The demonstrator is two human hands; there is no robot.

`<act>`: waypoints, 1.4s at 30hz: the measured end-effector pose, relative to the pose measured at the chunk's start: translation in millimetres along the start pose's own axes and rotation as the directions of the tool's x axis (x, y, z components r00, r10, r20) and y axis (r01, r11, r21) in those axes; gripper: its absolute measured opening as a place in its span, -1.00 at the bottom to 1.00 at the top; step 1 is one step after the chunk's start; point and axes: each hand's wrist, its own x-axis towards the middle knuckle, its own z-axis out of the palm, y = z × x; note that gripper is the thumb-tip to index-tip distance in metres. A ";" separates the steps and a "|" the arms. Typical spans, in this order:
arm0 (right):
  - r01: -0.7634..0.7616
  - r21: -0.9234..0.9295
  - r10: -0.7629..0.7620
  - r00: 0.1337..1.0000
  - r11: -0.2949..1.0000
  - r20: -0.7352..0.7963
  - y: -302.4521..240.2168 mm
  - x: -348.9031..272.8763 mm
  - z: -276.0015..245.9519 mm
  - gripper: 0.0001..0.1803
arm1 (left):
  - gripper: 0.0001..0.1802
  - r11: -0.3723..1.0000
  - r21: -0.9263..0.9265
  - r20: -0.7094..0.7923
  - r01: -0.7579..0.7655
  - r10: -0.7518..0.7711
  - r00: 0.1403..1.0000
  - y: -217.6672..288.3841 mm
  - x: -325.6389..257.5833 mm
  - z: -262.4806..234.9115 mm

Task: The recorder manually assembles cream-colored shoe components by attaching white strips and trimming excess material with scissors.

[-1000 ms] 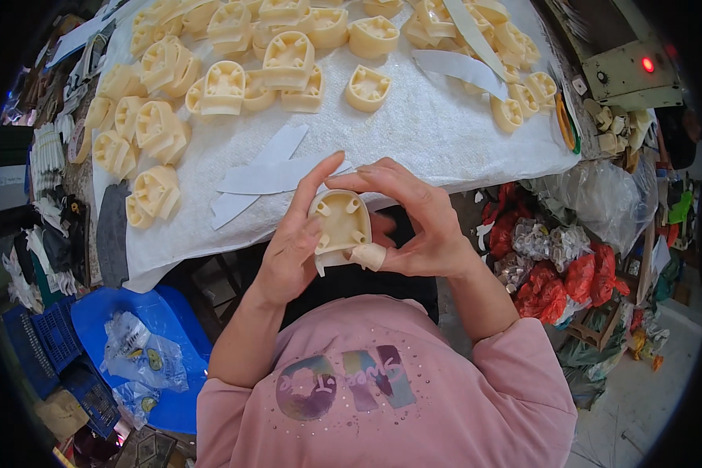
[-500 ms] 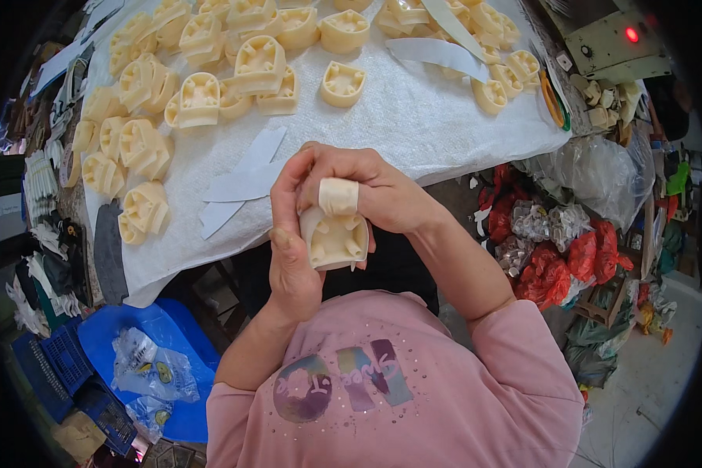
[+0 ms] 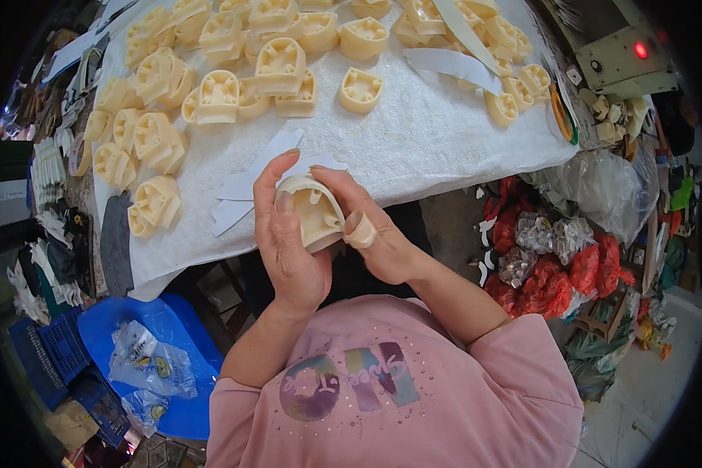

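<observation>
A cream hollow shoe heel (image 3: 315,214), D-shaped with small posts inside, is held between my two hands above my lap, its open side facing up. My left hand (image 3: 292,257) grips it along the left side, thumb on the near rim and fingers behind. My right hand (image 3: 388,251) holds the right side, with fingertips along the far rim. A cream band (image 3: 359,231) wraps my right thumb. Pale, flat strips (image 3: 234,214) lie on the white-covered table (image 3: 413,148) just beyond my hands. Parts of the fingers are hidden behind the heel.
Many similar cream heels (image 3: 279,66) crowd the table's far and left sides, with a pale curved strip (image 3: 454,65) among those at right. A blue basin (image 3: 187,413) with plastic bags stands lower left. Red bags (image 3: 538,281) lie to the right. A machine (image 3: 628,62) stands far right.
The heel has turned and tilted in my hands. My right hand has moved from across its top to its right side, and my left fingers have spread along the left.
</observation>
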 end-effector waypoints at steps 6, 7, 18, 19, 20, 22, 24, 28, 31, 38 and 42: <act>0.054 -0.006 -0.055 0.990 0.999 -0.127 1.1 1.6 9.1 -0.54 | -0.43 0.994 0.076 -0.076 -0.077 0.083 0.994 -12.8 -7.5 -0.9; 0.039 -0.069 -0.051 0.984 0.997 -0.172 2.2 0.4 9.7 -0.56 | -0.43 0.994 0.076 -0.076 -0.077 0.083 0.994 -14.9 -7.2 -4.6; -0.063 -0.106 0.045 0.985 0.992 -0.169 -0.5 10.8 4.3 -0.65 | -0.49 0.951 0.292 -0.015 -0.099 0.108 0.994 -18.5 -7.0 -9.2; -0.010 -0.088 -0.007 0.981 0.996 -0.191 3.0 9.9 6.5 -0.66 | -0.48 0.937 0.324 -0.012 -0.131 0.143 0.990 -19.8 -6.3 -9.8; 0.045 -0.072 -0.059 0.975 0.996 -0.215 4.2 9.5 7.5 -0.68 | -0.47 0.920 0.356 -0.008 -0.162 0.177 0.984 -19.9 -5.9 -9.9; -0.149 0.076 0.160 0.971 0.986 -0.179 -6.1 10.7 0.9 -0.67 | -0.42 0.958 0.276 0.002 -0.072 0.075 0.997 -15.9 -5.9 -10.5; -0.336 0.212 0.364 0.925 0.918 -0.110 -16.1 11.9 -8.3 -0.67 | -0.37 0.980 0.196 0.020 0.020 -0.025 1.000 -5.5 -4.3 -9.2; -0.067 -0.186 0.016 0.966 0.980 -0.259 -19.0 20.4 -24.7 -0.61 | 0.08 0.997 0.016 0.196 0.073 -0.075 0.978 4.1 0.5 -11.6; -0.146 -0.573 0.193 0.981 0.807 0.021 -35.2 25.4 -28.6 -0.55 | 0.15 0.811 0.472 0.273 -0.345 0.238 0.932 2.0 -3.4 -7.9; -0.180 -0.082 0.173 0.981 0.980 -0.086 -26.5 15.3 -30.7 -0.61 | -0.29 0.900 0.423 0.220 -0.107 0.013 0.975 19.8 0.4 -12.6; -0.411 0.310 0.430 0.903 0.857 0.008 -17.6 22.7 -46.0 -0.77 | -0.35 0.485 0.804 0.360 -0.344 0.063 0.931 30.2 3.0 -22.9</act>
